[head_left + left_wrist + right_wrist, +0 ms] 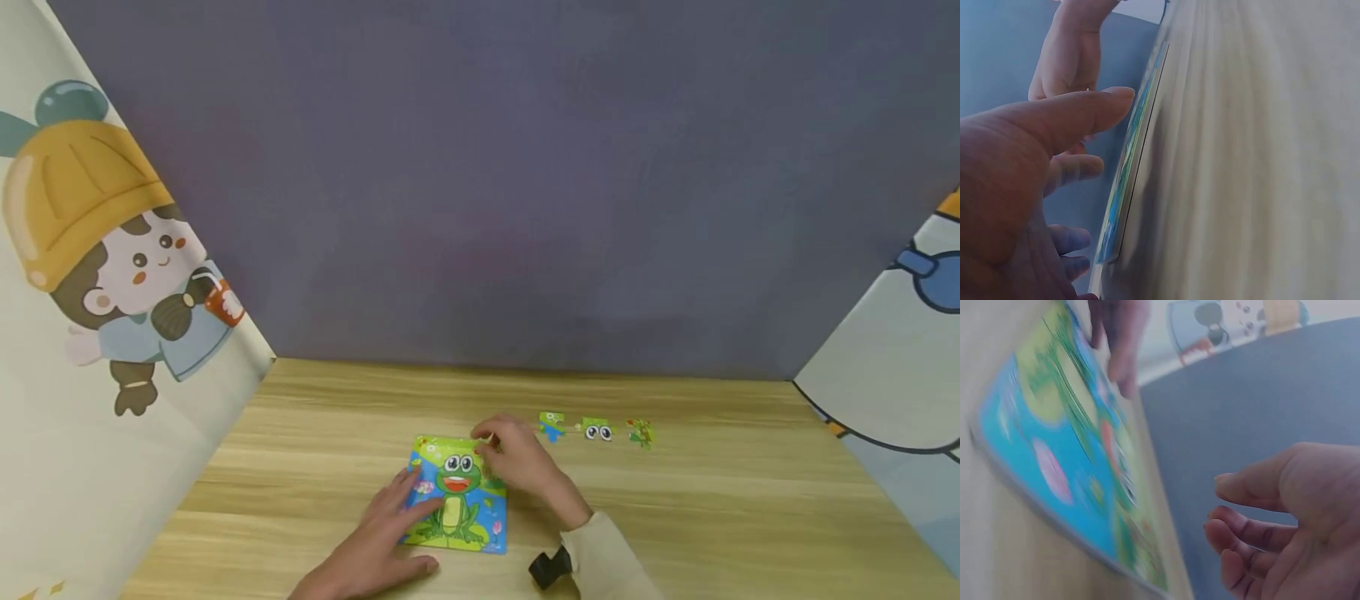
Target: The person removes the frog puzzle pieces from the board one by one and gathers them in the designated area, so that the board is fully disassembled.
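A square frog puzzle board (452,521) lies flat on the wooden table, showing a green frog with white eyes on blue. My left hand (378,533) spreads over its left side, thumb apart near the lower edge; in the left wrist view the thumb (1094,115) overlaps the board's edge (1125,181). My right hand (517,454) hovers at the board's upper right corner with fingers bent. Nothing shows between its thumb and fingers (1254,534) in the right wrist view, where the board (1079,494) lies to their left.
Right of the board, three loose puzzle pieces lie in a row: a green and blue piece (552,425), an eyes piece (597,429) and a green-brown piece (642,432). A dark grey wall (495,200) stands behind the table (720,500), with cartoon-printed panels (127,242) at the sides.
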Demonstrator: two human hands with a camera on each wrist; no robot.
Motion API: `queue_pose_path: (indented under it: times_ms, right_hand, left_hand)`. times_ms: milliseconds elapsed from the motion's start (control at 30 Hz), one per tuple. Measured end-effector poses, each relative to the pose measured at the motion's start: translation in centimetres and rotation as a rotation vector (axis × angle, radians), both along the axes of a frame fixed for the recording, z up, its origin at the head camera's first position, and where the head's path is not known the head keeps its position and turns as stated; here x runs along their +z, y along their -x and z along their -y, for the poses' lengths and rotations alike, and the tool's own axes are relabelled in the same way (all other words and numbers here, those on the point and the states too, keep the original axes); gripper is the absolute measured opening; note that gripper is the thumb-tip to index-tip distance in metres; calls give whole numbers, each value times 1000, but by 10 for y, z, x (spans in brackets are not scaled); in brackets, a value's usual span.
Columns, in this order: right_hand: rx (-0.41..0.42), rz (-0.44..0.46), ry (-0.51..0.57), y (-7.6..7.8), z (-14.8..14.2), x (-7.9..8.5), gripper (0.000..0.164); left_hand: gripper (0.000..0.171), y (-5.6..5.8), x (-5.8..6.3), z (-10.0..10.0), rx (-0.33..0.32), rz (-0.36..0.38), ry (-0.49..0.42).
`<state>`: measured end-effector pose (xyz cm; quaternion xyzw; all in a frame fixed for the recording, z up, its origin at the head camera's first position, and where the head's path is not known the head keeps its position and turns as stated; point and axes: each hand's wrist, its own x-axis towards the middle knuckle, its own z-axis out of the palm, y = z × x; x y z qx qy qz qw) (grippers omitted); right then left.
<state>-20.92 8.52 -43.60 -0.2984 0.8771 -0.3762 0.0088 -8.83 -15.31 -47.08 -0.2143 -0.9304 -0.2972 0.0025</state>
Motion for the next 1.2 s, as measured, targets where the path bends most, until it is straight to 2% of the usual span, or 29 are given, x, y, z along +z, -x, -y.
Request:
queue_pose_path:
  times_ms: [267,500,633,767,867,1000,1200]
  right_hand:
    - [42,103,-39,-18,43,-16,19]
    - [44,55,-98,-27,52,-25,21]
    - [38,77,-141,-30,52,-27,30]
    - [26,75,-182,-32,52,-27,37]
    - [15,71,-198,-34,52,-26,39]
    - [3,62,-210,-35,53,-26,40]
    - [-5,56,-198,-34,54,-27,38]
  left_hand:
    - [65,-9,-14,15,1,-182,37]
    - [64,-9,-25,29,-46,-326,59]
    - [64,-8,-31,32,-71,-397,79]
    - [63,-8,-33,32,-80,-378,83]
    - [62,-8,-32,31,-87,-313,75]
    - [64,-6,-31,31,-104,-271,50]
    - [64,-4,-33,31,-102,-313,46]
